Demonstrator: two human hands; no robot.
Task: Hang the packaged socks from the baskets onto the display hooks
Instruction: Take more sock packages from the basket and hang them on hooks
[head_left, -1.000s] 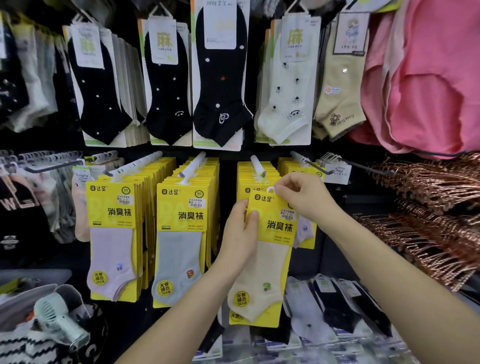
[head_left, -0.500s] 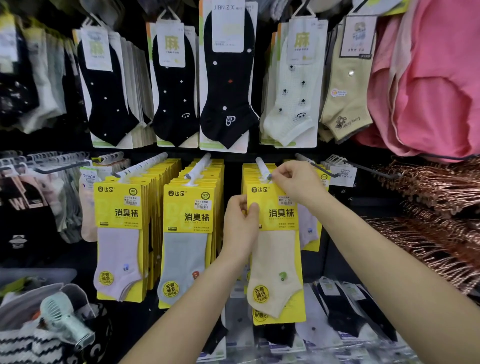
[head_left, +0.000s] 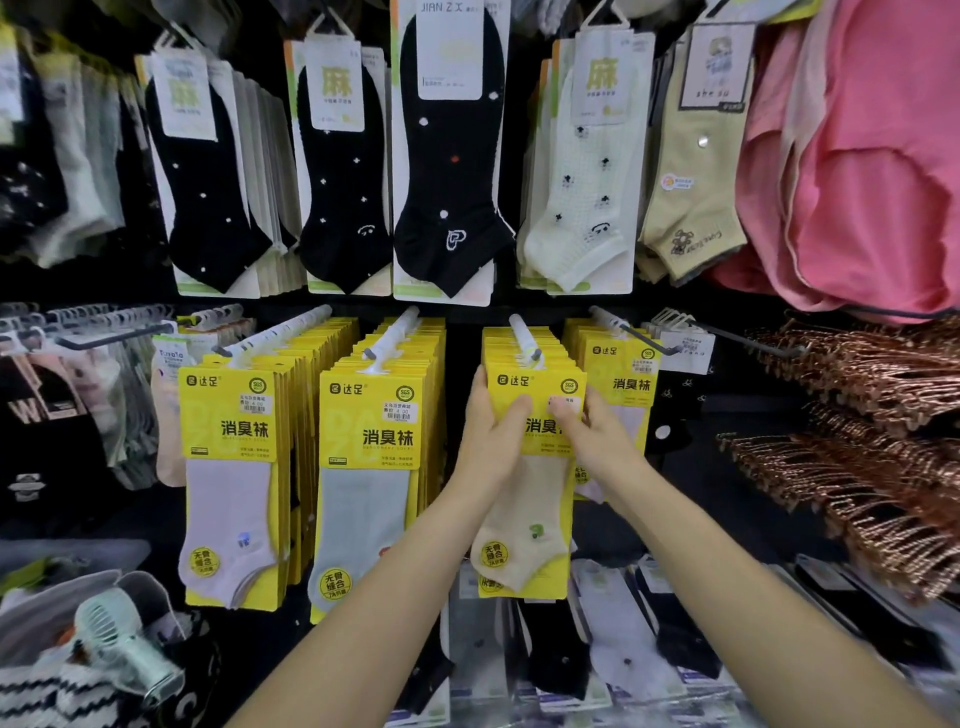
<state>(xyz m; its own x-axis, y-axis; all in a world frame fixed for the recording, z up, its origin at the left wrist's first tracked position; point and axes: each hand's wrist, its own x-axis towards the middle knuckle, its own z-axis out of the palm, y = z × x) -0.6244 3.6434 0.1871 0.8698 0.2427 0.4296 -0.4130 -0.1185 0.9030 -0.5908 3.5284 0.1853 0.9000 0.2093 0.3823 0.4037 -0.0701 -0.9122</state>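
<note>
A yellow pack of beige socks (head_left: 524, 525) hangs at the front of the stack on the white display hook (head_left: 523, 336), third from the left in the middle row. My left hand (head_left: 491, 431) grips the pack's left edge, thumb across the front of the card. My right hand (head_left: 592, 431) holds the right side of the card, thumb over its price label. More yellow packs hang behind it on the same hook.
Two full hooks of yellow packs, lilac socks (head_left: 231, 483) and grey socks (head_left: 366, 488), hang to the left. Black and cream socks fill the row above. Copper hangers (head_left: 857, 467) jut out at right. Pink cloth (head_left: 857, 156) hangs top right. Packaged socks (head_left: 613, 649) lie in clear bins below.
The pack has gone up onto the hook and hangs there. My right hand dropped from the pack's hanging loop to the card's right side; my left hand stayed on the left edge.
</note>
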